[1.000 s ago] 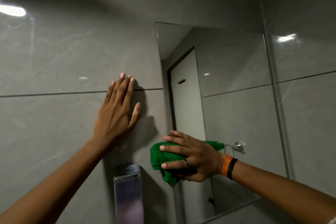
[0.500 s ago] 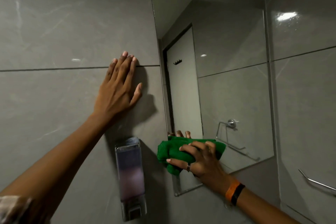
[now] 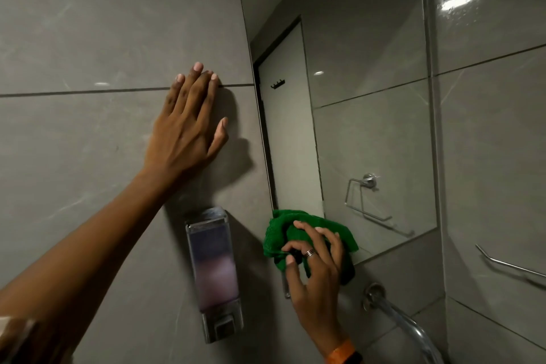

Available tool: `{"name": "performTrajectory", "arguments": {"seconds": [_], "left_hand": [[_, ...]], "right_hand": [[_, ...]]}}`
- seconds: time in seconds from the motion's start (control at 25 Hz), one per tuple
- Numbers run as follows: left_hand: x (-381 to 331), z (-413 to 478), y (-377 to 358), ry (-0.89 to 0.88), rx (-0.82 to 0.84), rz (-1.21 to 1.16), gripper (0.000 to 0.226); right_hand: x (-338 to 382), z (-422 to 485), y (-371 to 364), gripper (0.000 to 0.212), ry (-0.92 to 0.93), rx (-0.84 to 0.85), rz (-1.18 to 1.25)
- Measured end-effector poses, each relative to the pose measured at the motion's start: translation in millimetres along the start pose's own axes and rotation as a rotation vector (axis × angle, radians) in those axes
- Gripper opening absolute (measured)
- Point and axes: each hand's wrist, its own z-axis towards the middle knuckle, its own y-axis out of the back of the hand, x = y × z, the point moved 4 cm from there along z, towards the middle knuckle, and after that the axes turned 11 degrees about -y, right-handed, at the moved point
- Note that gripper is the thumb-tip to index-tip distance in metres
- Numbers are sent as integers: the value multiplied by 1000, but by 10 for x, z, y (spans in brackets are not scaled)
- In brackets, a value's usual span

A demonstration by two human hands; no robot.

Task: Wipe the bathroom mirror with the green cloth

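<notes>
the mirror (image 3: 369,127) hangs on the grey tiled wall (image 3: 88,38) and serves as the landmark here. at the mirror's lower left corner the right hand (image 3: 316,272) presses the bunched green cloth (image 3: 298,230) against the glass, the cloth spilling over the mirror's bottom edge onto the tile below. the right grip is curled around the cloth, fingers (image 3: 307,230) spread over its top, a ring on one of them, an orange band and a dark band at the wrist. to the left of the mirror the left hand (image 3: 189,133) lies flat on the wall, its grip wide and holding nothing, fingertips at a tile joint. below that hand, just left of the mirror's lower corner, a clear soap dispenser (image 3: 215,272) is fixed to the wall. below the mirror to the right a chrome pipe (image 3: 396,316) comes out of the wall, and right of the mirror a metal rail (image 3: 508,264) is mounted on the side wall.
</notes>
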Motion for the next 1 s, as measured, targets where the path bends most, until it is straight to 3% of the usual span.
{"name": "performTrajectory", "arguments": {"seconds": [0.12,0.24,0.4,0.6,0.84,1.0], "left_hand": [[-8,-5,10,-15,2,-16,73],[-25,-9,16,-27,5,-14,73],[-27,-11,16,-17,8,-36,73],[-42,-29,17,-15,11,-48,73],[-55,-38,19,-20,0,-67,72],[-50,-36,-1,-21,-38,-80,71]], "right_hand": [[-8,-187,-138,14,-66,3,20],[-291,-443,-193,19,134,56,-131],[-762,-518,-22,19,477,257,-272],[-1188,-141,274,20,672,451,-486],[-1711,526,676,22,679,513,-688],[-2127,847,928,25,526,510,-758]]}}
